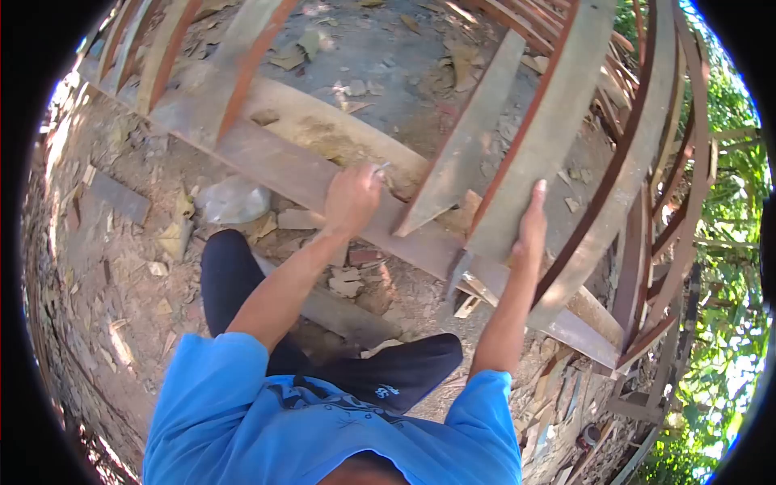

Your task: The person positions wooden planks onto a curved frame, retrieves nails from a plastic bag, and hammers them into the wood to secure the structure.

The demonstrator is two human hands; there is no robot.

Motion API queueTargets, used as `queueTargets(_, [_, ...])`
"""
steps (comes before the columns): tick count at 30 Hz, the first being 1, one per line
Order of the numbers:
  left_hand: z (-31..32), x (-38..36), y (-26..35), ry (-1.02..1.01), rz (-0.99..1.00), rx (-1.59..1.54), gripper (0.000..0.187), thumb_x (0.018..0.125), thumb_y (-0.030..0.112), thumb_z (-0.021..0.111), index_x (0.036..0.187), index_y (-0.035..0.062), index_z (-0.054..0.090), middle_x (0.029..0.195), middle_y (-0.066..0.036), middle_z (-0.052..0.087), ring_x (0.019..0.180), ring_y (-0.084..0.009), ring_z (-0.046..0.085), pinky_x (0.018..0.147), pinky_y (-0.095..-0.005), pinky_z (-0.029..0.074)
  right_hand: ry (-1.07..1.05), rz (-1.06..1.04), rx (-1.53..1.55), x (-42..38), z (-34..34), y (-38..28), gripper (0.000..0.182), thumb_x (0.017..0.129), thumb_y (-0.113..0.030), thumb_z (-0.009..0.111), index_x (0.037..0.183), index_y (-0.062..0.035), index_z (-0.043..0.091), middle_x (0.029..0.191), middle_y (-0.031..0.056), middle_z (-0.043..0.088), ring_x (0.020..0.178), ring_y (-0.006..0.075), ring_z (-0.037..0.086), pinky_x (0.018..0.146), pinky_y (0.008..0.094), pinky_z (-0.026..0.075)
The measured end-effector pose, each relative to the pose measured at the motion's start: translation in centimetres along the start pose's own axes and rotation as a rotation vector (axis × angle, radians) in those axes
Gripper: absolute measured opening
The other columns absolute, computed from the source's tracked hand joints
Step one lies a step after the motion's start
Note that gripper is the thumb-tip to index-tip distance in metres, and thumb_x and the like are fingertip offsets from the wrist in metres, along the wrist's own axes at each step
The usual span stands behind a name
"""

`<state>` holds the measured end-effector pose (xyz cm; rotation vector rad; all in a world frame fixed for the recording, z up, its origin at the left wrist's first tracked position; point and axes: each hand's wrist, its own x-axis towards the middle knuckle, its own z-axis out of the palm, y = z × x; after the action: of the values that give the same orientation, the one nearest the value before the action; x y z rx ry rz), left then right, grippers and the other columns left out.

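Note:
My left hand (353, 198) is closed in a fist just over the long wooden board (283, 166). A small thin grey piece (383, 166) pokes out between its fingers; I cannot tell what kind of thing it is. My right hand (531, 222) grips the edge of a broad wooden slat (543, 137), thumb along the wood and the other fingers mostly hidden. This slat slants up from the long board. Left of it, a shorter slat (469, 133) with a pointed lower end meets the same board. A grey metal piece (459, 271) sits at the board's near edge, by the broad slat's foot.
More upright slats stand at the upper left (252, 65) and curve round at the right (618, 153). A pale plastic bag (232, 200), a wood offcut (119, 194) and dry leaves lie on the dirt ground. Another plank (343, 315) lies by my legs. Green plants (727, 267) border the right side.

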<state>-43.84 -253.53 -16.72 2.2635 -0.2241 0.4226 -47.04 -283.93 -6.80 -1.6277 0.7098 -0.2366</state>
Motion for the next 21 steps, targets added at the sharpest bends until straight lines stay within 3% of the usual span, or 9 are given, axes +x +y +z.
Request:
queueTargets(2, [-0.1, 0.0, 0.0, 0.014, -0.003, -0.034, 0.024, 0.096, 0.025, 0.057, 0.105, 0.0056, 0.066, 0.099, -0.018, 0.067, 0.093, -0.0410, 0.062, 0.080, -0.0500, 0.048, -0.064, 0.022, 0.061, -2.7, 1.5, -2.0, 0.091, 0.092, -0.071, 0.049, 0.141, 0.0057, 0.047, 0.135, 0.0205, 0.058, 0.118, 0.0306, 0.061, 0.105, 0.0401, 0.045])
queueTargets(5, [0.1, 0.1, -0.8, 0.061, -0.008, -0.147, 0.024, 0.096, 0.027, 0.057, 0.105, 0.0065, 0.066, 0.096, -0.014, 0.069, 0.086, -0.0320, 0.066, 0.075, -0.0431, 0.051, -0.129, -0.017, 0.096, -5.9, 5.0, -4.0, 0.091, 0.093, -0.071, 0.048, 0.142, 0.0054, 0.046, 0.134, 0.0202, 0.059, 0.118, 0.0301, 0.061, 0.105, 0.0396, 0.045])
queueTargets(8, [-2.2, 1.6, -2.3, -0.120, -0.418, -0.793, 0.024, 0.099, 0.029, 0.055, 0.102, 0.0077, 0.065, 0.092, -0.006, 0.069, 0.083, -0.0191, 0.066, 0.071, -0.0345, 0.051, -0.156, -0.026, 0.087, -5.3, 9.2, -2.5, 0.088, 0.093, -0.069, 0.049, 0.142, 0.0045, 0.045, 0.133, 0.0194, 0.059, 0.118, 0.0282, 0.061, 0.104, 0.0389, 0.045])
queueTargets(11, [-5.8, 3.4, -6.7, 0.109, -0.610, -1.155, 0.024, 0.101, 0.032, 0.052, 0.102, 0.0095, 0.060, 0.097, -0.002, 0.068, 0.085, -0.0110, 0.064, 0.074, -0.0294, 0.050, -0.164, -0.138, 0.177, -6.3, 15.1, -3.2, 0.084, 0.095, -0.065, 0.050, 0.142, 0.0044, 0.045, 0.131, 0.0185, 0.059, 0.116, 0.0270, 0.061, 0.103, 0.0386, 0.046])
queueTargets(14, [-9.4, 4.4, -9.1, 0.166, -0.547, -1.178, 0.024, 0.102, 0.033, 0.049, 0.105, 0.0103, 0.056, 0.109, -0.007, 0.068, 0.092, -0.0165, 0.066, 0.081, -0.0315, 0.051, -0.173, -0.133, 0.219, -7.8, 19.2, -3.2, 0.079, 0.096, -0.061, 0.052, 0.141, 0.0044, 0.046, 0.129, 0.0178, 0.060, 0.111, 0.0265, 0.063, 0.099, 0.0387, 0.048])
queueTargets(15, [-9.7, 4.6, -9.2, 0.103, -0.528, -1.168, 0.024, 0.102, 0.033, 0.048, 0.106, 0.0096, 0.055, 0.111, -0.009, 0.067, 0.095, -0.0177, 0.066, 0.082, -0.0313, 0.051, -0.179, -0.118, 0.223, -8.1, 20.5, -3.4, 0.078, 0.097, -0.060, 0.053, 0.141, 0.0044, 0.046, 0.129, 0.0176, 0.061, 0.110, 0.0264, 0.063, 0.098, 0.0387, 0.049])
queueTargets(16, [-9.6, 5.1, -8.8, 0.039, -0.506, -1.159, 0.025, 0.102, 0.033, 0.047, 0.107, 0.0090, 0.054, 0.114, -0.010, 0.067, 0.098, -0.0189, 0.067, 0.084, -0.0312, 0.051, -0.106, -0.155, 0.208, -8.5, 21.9, -3.5, 0.079, 0.099, -0.061, 0.048, 0.125, 0.0127, 0.058, 0.118, 0.0207, 0.065, 0.105, 0.0252, 0.064, 0.093, 0.0375, 0.049])
queueTargets(21, [-6.8, 7.7, -7.5, -0.157, -0.491, -1.082, 0.030, 0.104, 0.032, 0.044, 0.110, 0.0040, 0.054, 0.113, -0.014, 0.068, 0.099, -0.0227, 0.068, 0.083, -0.0326, 0.052, -0.117, -0.144, 0.178, -6.8, 25.9, -1.6, 0.079, 0.099, -0.060, 0.047, 0.122, 0.0146, 0.059, 0.115, 0.0237, 0.066, 0.105, 0.0277, 0.064, 0.094, 0.0389, 0.048])
